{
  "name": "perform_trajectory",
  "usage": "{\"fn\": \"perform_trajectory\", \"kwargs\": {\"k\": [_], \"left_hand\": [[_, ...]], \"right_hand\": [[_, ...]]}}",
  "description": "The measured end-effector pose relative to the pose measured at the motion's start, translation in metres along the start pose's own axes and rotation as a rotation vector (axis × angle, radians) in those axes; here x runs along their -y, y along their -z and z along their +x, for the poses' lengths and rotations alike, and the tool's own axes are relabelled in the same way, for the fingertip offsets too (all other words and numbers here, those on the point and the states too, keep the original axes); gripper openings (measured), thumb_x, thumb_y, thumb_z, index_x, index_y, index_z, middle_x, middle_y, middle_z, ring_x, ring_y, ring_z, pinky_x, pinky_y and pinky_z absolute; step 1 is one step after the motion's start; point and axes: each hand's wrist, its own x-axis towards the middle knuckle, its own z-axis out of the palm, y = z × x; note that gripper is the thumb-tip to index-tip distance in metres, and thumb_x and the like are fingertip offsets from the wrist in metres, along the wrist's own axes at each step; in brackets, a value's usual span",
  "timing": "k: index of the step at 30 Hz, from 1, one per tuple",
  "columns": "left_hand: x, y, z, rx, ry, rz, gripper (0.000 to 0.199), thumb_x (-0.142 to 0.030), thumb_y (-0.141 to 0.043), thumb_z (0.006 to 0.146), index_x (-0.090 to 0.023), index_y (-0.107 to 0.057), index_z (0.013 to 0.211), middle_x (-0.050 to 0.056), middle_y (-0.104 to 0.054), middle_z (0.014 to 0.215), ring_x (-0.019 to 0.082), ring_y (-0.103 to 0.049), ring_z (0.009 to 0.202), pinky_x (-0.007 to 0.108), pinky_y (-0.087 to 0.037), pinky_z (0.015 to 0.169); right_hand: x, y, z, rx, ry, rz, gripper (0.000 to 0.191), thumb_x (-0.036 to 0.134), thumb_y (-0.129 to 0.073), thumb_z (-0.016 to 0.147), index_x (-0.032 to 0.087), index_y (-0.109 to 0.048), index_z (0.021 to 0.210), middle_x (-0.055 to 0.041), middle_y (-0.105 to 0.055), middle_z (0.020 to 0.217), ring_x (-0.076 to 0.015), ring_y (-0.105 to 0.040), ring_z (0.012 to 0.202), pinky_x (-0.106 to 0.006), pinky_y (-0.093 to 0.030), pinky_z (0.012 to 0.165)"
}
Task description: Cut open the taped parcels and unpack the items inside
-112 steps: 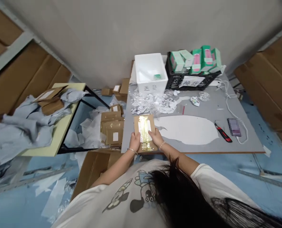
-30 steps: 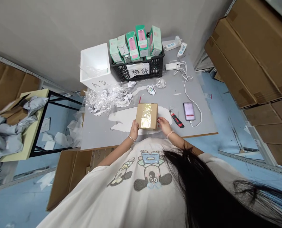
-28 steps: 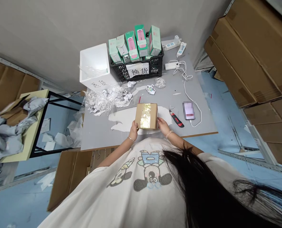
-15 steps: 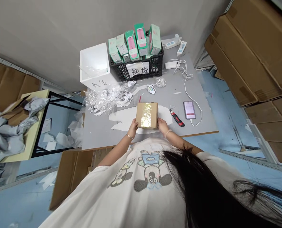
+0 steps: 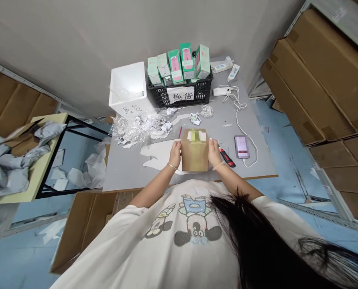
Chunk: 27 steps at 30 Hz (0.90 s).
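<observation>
Both my hands grip a small kraft cardboard box [image 5: 194, 154] from its sides, lifted above the grey table. My left hand [image 5: 175, 155] holds its left side and my right hand [image 5: 214, 153] holds its right side. A plain brown face points towards me, while the top end shows shiny tape and white patches. Right of my right hand lies a red and black utility knife [image 5: 226, 157]. Beyond it is a phone [image 5: 241, 146] with a blurred screen, joined to a white cable [image 5: 242, 120].
The grey table [image 5: 121, 172] holds crumpled clear plastic [image 5: 139, 130], a white foam box [image 5: 127, 86], and a black crate [image 5: 179, 95] of several green boxes. Stacked cardboard stands right; an open carton sits below the table edge; a yellow table with grey mailers stands left.
The box has turned, so its shiny taped face no longer faces up and a plain brown face shows. Both hands have lifted it and moved slightly right. The view has shifted slightly.
</observation>
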Motion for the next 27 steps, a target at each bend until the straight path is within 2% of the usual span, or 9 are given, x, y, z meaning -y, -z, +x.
{"fn": "perform_trajectory", "kwargs": {"k": [3,7,10,13,17,21,24,27], "left_hand": [[0.017,-0.002,-0.023,0.032,0.002,-0.024,0.037,-0.054,-0.034,0.096,-0.024,-0.054,0.104,0.007,-0.053,0.141,0.02,-0.055,0.123,0.032,-0.052,0.087],[0.049,-0.007,-0.041,-0.02,0.133,-0.002,0.03,-0.052,-0.043,0.092,-0.023,-0.051,0.093,0.008,-0.061,0.129,0.018,-0.058,0.118,0.031,-0.052,0.086],[0.071,-0.005,-0.044,-0.054,0.215,-0.041,0.027,-0.05,-0.046,0.09,-0.024,-0.05,0.097,0.006,-0.064,0.115,0.017,-0.064,0.103,0.032,-0.054,0.081],[0.079,0.0,-0.033,-0.069,0.28,-0.018,0.028,-0.046,-0.043,0.091,-0.024,-0.048,0.107,0.007,-0.064,0.112,0.016,-0.066,0.093,0.032,-0.053,0.077],[0.069,-0.003,0.003,-0.102,0.274,0.103,0.032,-0.043,-0.049,0.089,-0.021,-0.051,0.112,0.012,-0.06,0.126,0.022,-0.062,0.108,0.036,-0.05,0.087],[0.05,-0.016,0.034,-0.035,0.284,0.081,0.039,-0.051,-0.049,0.089,-0.019,-0.056,0.11,0.014,-0.064,0.123,0.027,-0.061,0.111,0.04,-0.046,0.093],[0.037,-0.02,0.038,-0.051,0.307,0.067,0.043,-0.058,-0.047,0.089,-0.02,-0.056,0.106,0.013,-0.065,0.12,0.028,-0.06,0.11,0.04,-0.046,0.092],[0.024,-0.016,0.028,-0.073,0.237,0.017,0.04,-0.059,-0.044,0.091,-0.023,-0.053,0.104,0.009,-0.064,0.117,0.026,-0.059,0.111,0.038,-0.048,0.089]], "right_hand": [[-0.021,0.005,-0.014,0.01,-0.002,0.098,0.046,0.056,-0.051,0.086,0.021,-0.049,0.116,-0.012,-0.059,0.12,-0.0235,-0.058,0.111,-0.04,-0.044,0.098],[-0.061,0.006,-0.027,0.105,-0.075,0.179,0.064,0.044,-0.065,0.074,0.02,-0.041,0.128,-0.0157,-0.056,0.126,-0.0244,-0.06,0.111,-0.043,-0.047,0.097],[-0.081,0.008,-0.034,0.155,-0.072,0.15,0.067,0.042,-0.069,0.07,0.02,-0.045,0.128,-0.0149,-0.058,0.125,-0.0247,-0.059,0.114,-0.043,-0.047,0.099],[-0.084,0.011,-0.028,0.163,-0.081,0.083,0.057,0.044,-0.067,0.071,0.021,-0.054,0.121,-0.0125,-0.061,0.122,-0.0247,-0.06,0.112,-0.044,-0.047,0.098],[-0.07,0.003,0.003,0.139,-0.177,-0.01,0.038,0.048,-0.056,0.08,0.02,-0.063,0.105,-0.0107,-0.067,0.113,-0.025,-0.062,0.105,-0.042,-0.046,0.096],[-0.048,-0.013,0.032,0.258,-0.22,0.084,0.039,0.053,-0.047,0.087,0.02,-0.065,0.099,-0.0076,-0.071,0.101,-0.0235,-0.064,0.098,-0.038,-0.048,0.091],[-0.036,-0.017,0.036,0.218,-0.219,0.086,0.046,0.061,-0.045,0.088,0.021,-0.062,0.101,-0.0068,-0.07,0.101,-0.0231,-0.063,0.098,-0.036,-0.048,0.09],[-0.028,-0.009,0.032,0.145,-0.128,0.046,0.054,0.069,-0.041,0.087,0.021,-0.058,0.108,-0.0072,-0.068,0.104,-0.0237,-0.062,0.1,-0.037,-0.048,0.091]]}}
